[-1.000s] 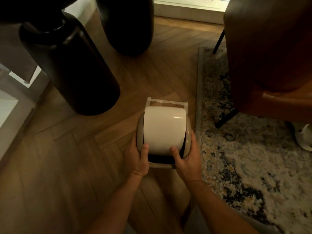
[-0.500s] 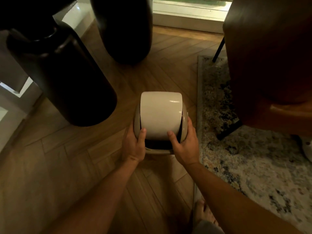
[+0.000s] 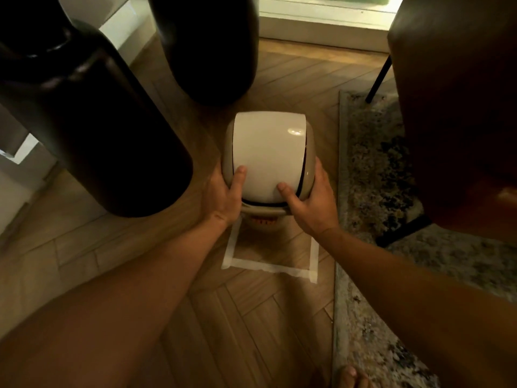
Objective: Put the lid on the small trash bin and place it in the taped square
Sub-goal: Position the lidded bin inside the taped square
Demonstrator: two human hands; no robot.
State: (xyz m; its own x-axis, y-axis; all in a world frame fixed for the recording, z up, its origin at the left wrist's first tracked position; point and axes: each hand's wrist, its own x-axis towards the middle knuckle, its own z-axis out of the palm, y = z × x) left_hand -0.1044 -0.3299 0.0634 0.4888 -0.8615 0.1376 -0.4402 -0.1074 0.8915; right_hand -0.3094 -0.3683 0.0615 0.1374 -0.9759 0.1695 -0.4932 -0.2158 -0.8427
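The small beige trash bin [image 3: 261, 221] wears its cream swing lid [image 3: 268, 155] on top. My left hand [image 3: 225, 193] grips the bin's left side with the thumb on the lid. My right hand [image 3: 313, 203] grips the right side, thumb also on the lid. On the wooden floor lies the taped square [image 3: 268, 266] of white tape. Its near edge and both side strips show below the bin; the far part is hidden by the bin. Whether the bin touches the floor I cannot tell.
Two large dark vases [image 3: 92, 130] [image 3: 207, 46] stand left and behind the bin. A patterned rug [image 3: 372, 169] lies to the right, with a brown chair [image 3: 458, 102] on it. My bare toes [image 3: 349, 376] show at the bottom edge.
Both hands have carried the lidded bin forward over the taped square. The tape's near edge now shows below the bin, where a second ago its far edge showed beyond it.
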